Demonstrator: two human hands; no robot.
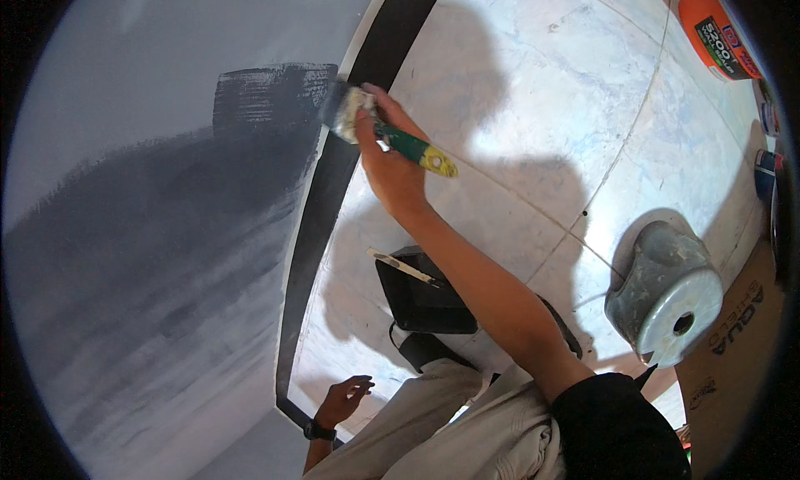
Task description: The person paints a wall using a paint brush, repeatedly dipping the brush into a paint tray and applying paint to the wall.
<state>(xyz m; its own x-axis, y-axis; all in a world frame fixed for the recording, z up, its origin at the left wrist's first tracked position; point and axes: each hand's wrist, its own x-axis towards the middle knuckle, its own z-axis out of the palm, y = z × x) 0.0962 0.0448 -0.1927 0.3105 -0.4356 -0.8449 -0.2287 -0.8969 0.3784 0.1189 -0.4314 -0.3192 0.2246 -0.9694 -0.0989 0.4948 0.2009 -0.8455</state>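
Green-yellow brush handle (414, 149); grey wall (150, 255)

The right hand (385, 159) grips a green-handled brush (392, 137), bristles against the dark paint (250, 147) on the wall (125, 80). Below it sits a black tray (421, 297); the left hand (343, 399) hangs free.

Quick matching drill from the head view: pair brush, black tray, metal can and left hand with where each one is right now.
1 brush
2 black tray
3 metal can
4 left hand

A on its side on the floor, at right
B in the right hand, bristles at the wall
C empty, low by the baseboard
D on the floor under the right forearm

Pairs: 1-B, 2-D, 3-A, 4-C
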